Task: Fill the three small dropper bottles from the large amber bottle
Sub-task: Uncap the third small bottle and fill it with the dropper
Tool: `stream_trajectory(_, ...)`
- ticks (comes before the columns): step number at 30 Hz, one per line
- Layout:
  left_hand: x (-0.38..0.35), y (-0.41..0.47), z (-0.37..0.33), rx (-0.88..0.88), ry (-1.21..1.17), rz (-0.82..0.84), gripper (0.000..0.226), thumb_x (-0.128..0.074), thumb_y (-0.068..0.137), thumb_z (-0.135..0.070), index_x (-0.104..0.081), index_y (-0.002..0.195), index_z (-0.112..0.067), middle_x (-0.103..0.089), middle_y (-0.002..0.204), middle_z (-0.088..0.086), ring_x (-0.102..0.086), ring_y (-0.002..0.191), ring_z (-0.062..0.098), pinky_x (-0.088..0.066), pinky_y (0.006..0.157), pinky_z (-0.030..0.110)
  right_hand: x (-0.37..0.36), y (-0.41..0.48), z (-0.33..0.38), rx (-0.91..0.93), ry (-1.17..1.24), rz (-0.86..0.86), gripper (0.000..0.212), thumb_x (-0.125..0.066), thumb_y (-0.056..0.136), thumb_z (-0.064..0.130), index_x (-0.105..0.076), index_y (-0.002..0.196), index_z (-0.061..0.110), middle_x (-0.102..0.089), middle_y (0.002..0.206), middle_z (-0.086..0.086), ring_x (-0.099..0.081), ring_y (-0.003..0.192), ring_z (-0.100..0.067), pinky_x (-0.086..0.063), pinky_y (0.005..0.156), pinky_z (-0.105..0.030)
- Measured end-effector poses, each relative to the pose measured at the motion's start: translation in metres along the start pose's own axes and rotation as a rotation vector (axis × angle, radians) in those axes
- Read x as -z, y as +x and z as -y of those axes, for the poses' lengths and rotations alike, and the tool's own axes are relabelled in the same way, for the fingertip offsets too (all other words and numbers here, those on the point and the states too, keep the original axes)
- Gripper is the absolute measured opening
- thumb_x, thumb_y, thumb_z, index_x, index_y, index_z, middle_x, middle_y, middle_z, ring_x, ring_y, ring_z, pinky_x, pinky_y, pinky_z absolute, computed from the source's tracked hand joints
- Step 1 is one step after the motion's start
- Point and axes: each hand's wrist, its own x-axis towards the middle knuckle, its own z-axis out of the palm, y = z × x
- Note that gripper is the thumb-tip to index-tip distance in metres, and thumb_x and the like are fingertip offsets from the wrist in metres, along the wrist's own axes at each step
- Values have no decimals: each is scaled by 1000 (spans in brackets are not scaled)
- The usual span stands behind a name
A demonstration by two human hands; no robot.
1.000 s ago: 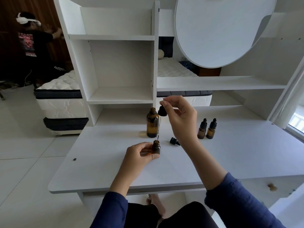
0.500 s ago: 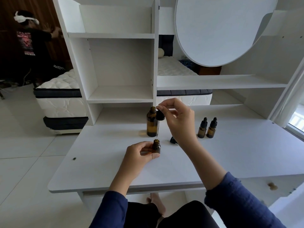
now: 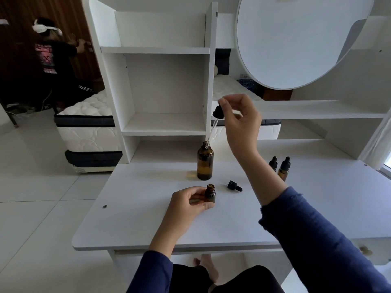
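Note:
The large amber bottle (image 3: 204, 163) stands open on the white desk (image 3: 148, 218). My right hand (image 3: 239, 123) pinches the black bulb of a long dropper (image 3: 214, 121), whose glass tip sits in the large bottle's neck. In front of it, my left hand (image 3: 186, 205) holds an open small amber bottle (image 3: 210, 193) upright on the desk. A small black dropper cap (image 3: 234, 186) lies on its side just right of that bottle. Two capped small dropper bottles (image 3: 280, 167) stand together at the right, partly behind my right forearm.
White shelving (image 3: 165, 85) rises behind the desk, with a round mirror panel (image 3: 296, 39) upper right. A mattress (image 3: 88, 127) lies on the floor at left, and another person (image 3: 53, 60) stands far back left. A dark screw (image 3: 104, 206) lies on the desk's left part.
My right hand lifted the long dropper from above the small bottle, carried it back and up, and its tip now enters the large bottle's neck. My left hand stayed on the small bottle.

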Motion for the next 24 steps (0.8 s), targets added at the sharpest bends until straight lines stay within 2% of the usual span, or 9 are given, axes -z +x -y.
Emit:
stream_trajectory(2,0,0,0,-3,-1,0,34,-80,70,-11,-65,91,-33,-71,89,-14,-67,86,-1,-50,79,11,-5,8,-1,25,-24,-4,2,-61,88,13,-60,86,12,-64,74,7,-65,74,-12,-52,58,-17)
stream_trajectory(6,0,1,1,3,-23,-1,33,-81,70,-10,-66,91,-32,-73,90,-11,-69,86,2,-52,83,16,-12,16,-9,55,-87,13,5,-61,88,14,-62,87,9,-65,77,5,-65,76,-11,-55,67,-25)
stream_trajectory(12,0,2,1,4,-28,9,32,-80,70,-10,-67,92,-30,-73,91,-10,-69,86,2,-52,82,14,-19,16,-21,50,-130,71,4,-61,87,11,-63,88,7,-65,81,3,-61,75,-3,-47,63,-9)
stream_trajectory(15,1,1,0,10,-38,6,32,-80,70,-9,-67,92,-29,-72,90,-11,-68,85,0,-50,78,10,-22,9,-31,19,-184,124,5,-62,87,9,-64,88,5,-65,81,0,-59,73,1,-49,63,-8)
stream_trajectory(20,0,1,0,50,-72,8,30,-80,71,-10,-70,97,-22,-74,91,-7,-69,86,2,-51,80,12,-19,-10,-49,-61,-248,185,5,-62,86,8,-65,86,5,-65,82,1,-57,74,-2,-49,65,-11)
stream_trajectory(24,0,1,0,64,-64,7,29,-79,71,-12,-71,97,-22,-74,90,-9,-68,86,1,-51,80,11,-18,-14,-52,-104,-291,198,6,-62,86,10,-67,87,5,-63,82,2,-55,73,-1,-47,63,-6)
